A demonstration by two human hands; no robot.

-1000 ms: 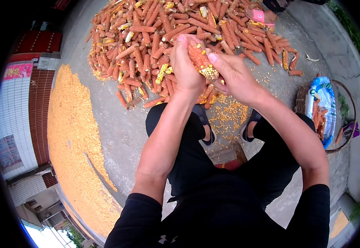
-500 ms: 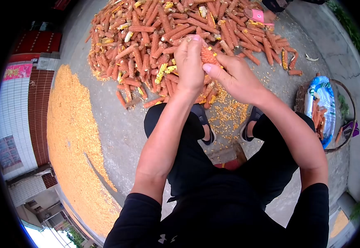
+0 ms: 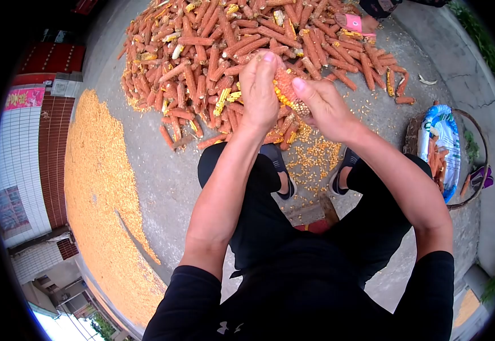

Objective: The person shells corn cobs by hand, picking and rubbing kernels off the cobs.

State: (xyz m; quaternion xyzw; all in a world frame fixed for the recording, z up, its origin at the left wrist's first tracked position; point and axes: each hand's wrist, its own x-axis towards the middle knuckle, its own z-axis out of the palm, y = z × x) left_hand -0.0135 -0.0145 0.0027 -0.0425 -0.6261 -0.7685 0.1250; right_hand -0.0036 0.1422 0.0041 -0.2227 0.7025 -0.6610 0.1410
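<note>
Both my hands grip one corn cob [image 3: 284,90] between my knees and the heap of cobs. Its upper side is bare and reddish, while yellow kernels still line the lower side. My left hand [image 3: 260,88] wraps round the left end, thumb on top. On the other end, my right hand [image 3: 326,108] holds on with its thumb pressed along the cob; its fingers are partly hidden underneath. Just beyond lies the heap of cobs [image 3: 202,62], mostly stripped, some with yellow kernels left. Loose kernels [image 3: 314,156] are scattered on the ground below, between my shoes.
A wide spread of yellow kernels [image 3: 97,187] covers the ground at left. At right stands a lined basket [image 3: 446,150] with a tall handle and cobs inside. Another person's foot in a pink sandal [image 3: 354,23] rests at the heap's far right edge.
The cob has turned, so a row of yellow kernels now shows along its lower side. My right hand has shifted slightly down and right; the left has barely moved.
</note>
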